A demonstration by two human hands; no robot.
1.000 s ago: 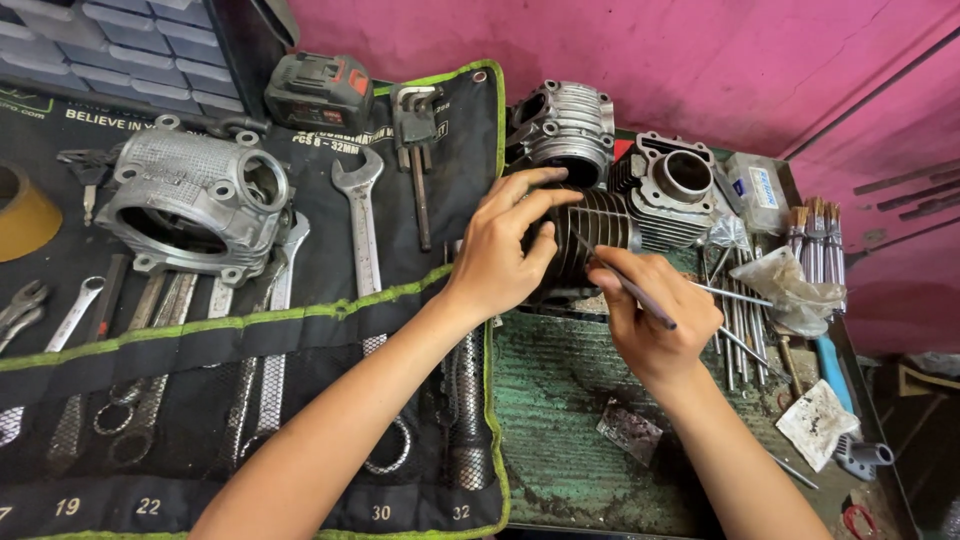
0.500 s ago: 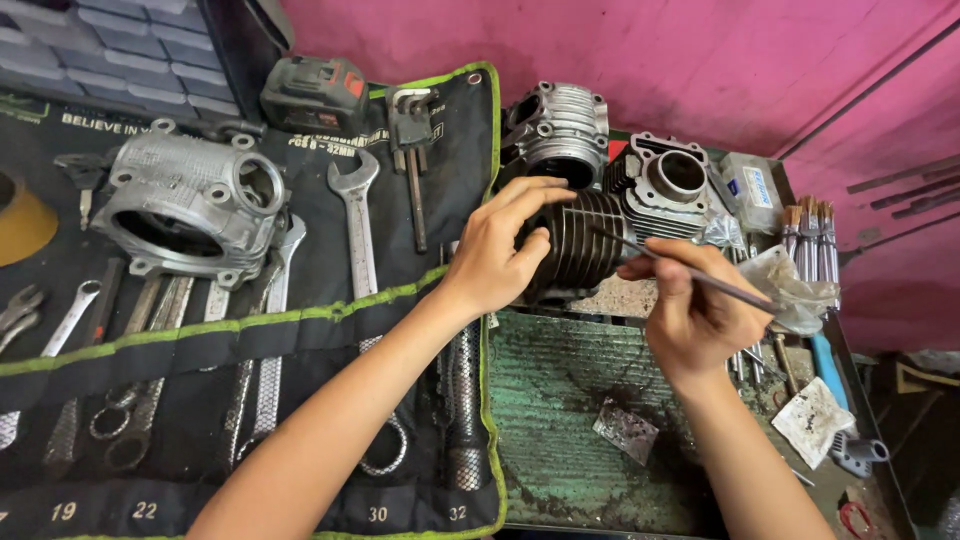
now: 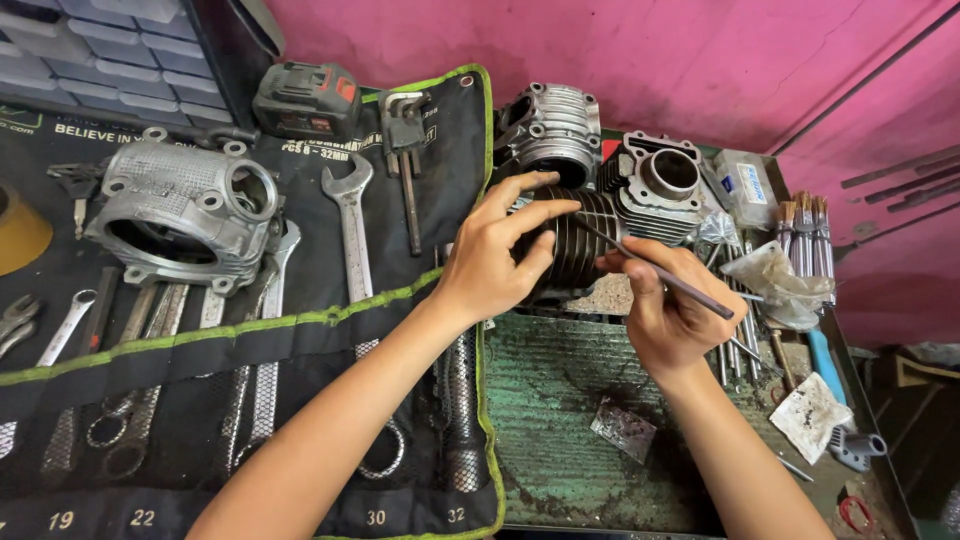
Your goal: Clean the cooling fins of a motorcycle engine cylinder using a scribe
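Head view looks down on a workbench. Left hand (image 3: pixel 490 262) wraps its fingers around a dark finned cylinder (image 3: pixel 580 245) at the far middle, just right of a black tool roll (image 3: pixel 300 340) of wrenches. Right hand (image 3: pixel 668 310) pinches a thin rod (image 3: pixel 655 268), its tip touching the fins.

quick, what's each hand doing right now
Left hand: closed around the dark finned cylinder.
Right hand: holding a thin rod against the cylinder.

Worn green workbench (image 3: pixel 560 420), black tool roll (image 3: pixel 300 340), engine cylinders (image 3: pixel 660 185)
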